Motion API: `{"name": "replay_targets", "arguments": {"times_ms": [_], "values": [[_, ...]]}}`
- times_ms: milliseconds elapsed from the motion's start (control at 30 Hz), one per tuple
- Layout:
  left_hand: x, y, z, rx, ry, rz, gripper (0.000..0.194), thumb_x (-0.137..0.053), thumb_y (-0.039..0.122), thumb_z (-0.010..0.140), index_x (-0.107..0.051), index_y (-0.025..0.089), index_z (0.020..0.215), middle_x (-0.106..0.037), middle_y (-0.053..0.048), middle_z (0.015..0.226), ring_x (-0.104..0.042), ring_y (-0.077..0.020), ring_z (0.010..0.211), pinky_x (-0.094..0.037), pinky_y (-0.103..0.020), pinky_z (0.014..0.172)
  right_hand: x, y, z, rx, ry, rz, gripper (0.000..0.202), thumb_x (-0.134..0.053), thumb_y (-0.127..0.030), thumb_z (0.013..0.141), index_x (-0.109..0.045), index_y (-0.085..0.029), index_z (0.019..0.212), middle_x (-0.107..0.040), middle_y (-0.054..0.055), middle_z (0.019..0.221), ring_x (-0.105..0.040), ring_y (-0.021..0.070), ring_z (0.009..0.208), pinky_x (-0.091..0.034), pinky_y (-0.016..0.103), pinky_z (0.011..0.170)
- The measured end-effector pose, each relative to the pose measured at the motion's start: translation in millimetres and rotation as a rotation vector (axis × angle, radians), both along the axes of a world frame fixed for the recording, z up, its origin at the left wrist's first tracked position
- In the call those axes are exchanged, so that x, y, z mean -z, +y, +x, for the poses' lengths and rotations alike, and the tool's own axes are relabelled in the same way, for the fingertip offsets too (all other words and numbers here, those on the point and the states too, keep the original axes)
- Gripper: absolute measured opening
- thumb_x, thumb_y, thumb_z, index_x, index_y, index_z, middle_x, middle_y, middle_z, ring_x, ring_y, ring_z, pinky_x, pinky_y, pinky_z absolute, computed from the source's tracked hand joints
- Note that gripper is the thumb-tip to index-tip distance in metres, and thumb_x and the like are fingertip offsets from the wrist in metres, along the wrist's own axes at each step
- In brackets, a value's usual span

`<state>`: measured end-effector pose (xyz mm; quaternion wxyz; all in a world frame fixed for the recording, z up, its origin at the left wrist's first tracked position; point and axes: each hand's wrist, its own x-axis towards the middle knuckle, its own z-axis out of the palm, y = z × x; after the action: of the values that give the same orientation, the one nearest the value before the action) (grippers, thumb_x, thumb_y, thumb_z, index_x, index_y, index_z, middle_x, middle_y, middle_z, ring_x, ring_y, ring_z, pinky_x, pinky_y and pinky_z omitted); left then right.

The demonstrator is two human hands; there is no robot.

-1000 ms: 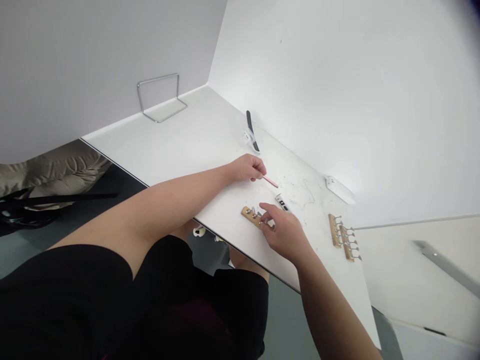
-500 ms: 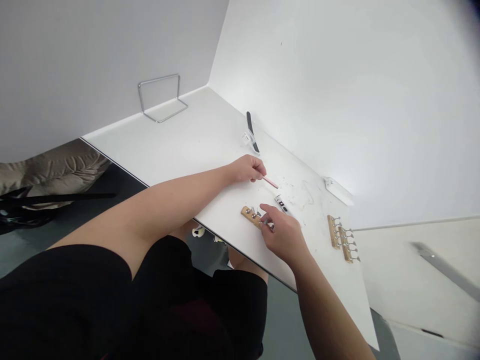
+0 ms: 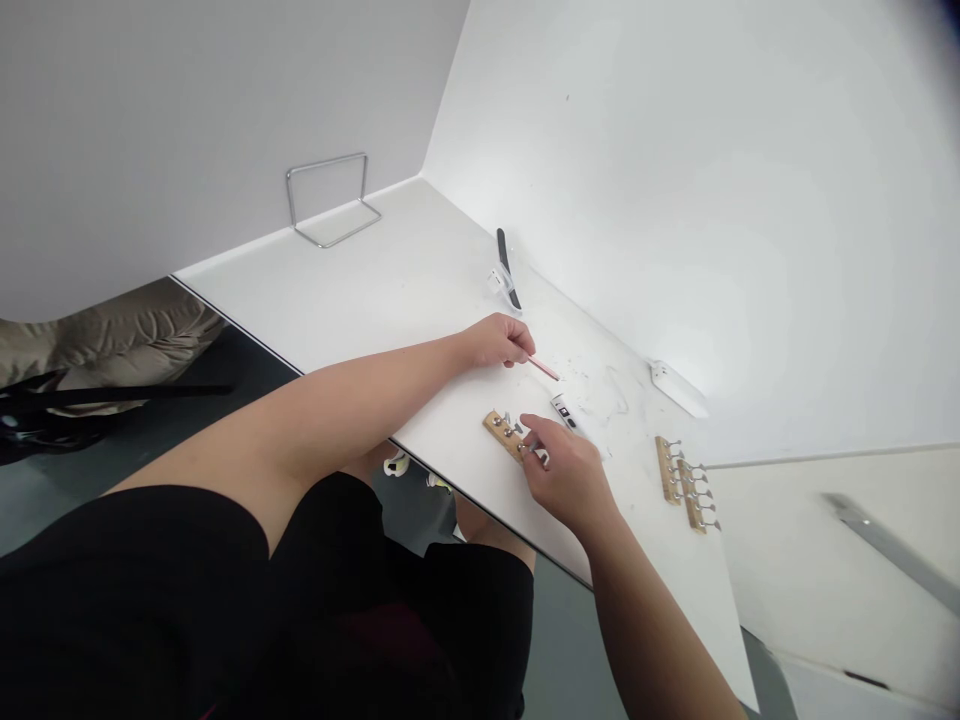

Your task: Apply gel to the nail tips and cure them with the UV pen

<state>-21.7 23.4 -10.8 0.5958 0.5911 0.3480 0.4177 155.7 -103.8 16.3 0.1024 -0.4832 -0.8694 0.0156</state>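
From the head view, the white table's (image 3: 420, 260) near edge slanted just below a wooden strip (image 3: 498, 434); its far edge met the white wall (image 3: 675, 200). Open tabletop stretched between the left forearm and a wire frame (image 3: 328, 163). The left hand (image 3: 496, 340) pinched a pink stick (image 3: 544, 369), its free end pointing rightward and nearward, near a white device (image 3: 565, 411). The strip's long axis ran roughly along the near edge; the right hand's (image 3: 564, 470) fingers curled over its right end, their grip impossible to tell.
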Motion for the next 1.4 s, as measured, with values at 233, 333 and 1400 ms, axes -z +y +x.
{"name": "replay_targets", "arguments": {"times_ms": [233,333,1400], "values": [[0.4,1,0,0.006,-0.025,-0.004,0.011,-0.059,0.005,0.061,-0.061,0.011,0.07,-0.055,0.002,0.06,-0.049,-0.0055,0.05,-0.041,-0.023,0.055,-7.3,-1,-2,0.02,0.097,-0.044,0.035,-0.047,-0.015,0.074,-0.052,-0.018,0.109,-0.067,0.004,0.08,-0.062,0.0185,0.074,-0.049,0.029,0.061],[1.2,2,0,0.0,-0.027,0.0,0.011,-0.059,0.005,0.061,-0.061,0.011,0.069,-0.054,0.003,0.057,-0.05,-0.0055,0.049,-0.04,-0.022,0.054,-12.4,-4,-4,0.027,0.12,-0.062,0.035,-0.049,-0.017,0.075,-0.052,-0.019,0.11,-0.067,0.002,0.08,-0.061,0.0167,0.067,-0.049,0.03,0.061],[4.9,4,4,0.019,-0.233,-0.141,0.013,-0.065,0.007,0.058,-0.06,0.01,0.069,-0.062,-0.001,0.06,-0.05,-0.0055,0.047,-0.04,-0.021,0.051,-5.9,65,4,0.434,1.31,-0.029,0.04,-0.068,-0.025,0.064,-0.054,-0.015,0.1,-0.063,0.003,0.077,-0.058,0.0142,0.069,-0.045,0.029,0.061]]}}
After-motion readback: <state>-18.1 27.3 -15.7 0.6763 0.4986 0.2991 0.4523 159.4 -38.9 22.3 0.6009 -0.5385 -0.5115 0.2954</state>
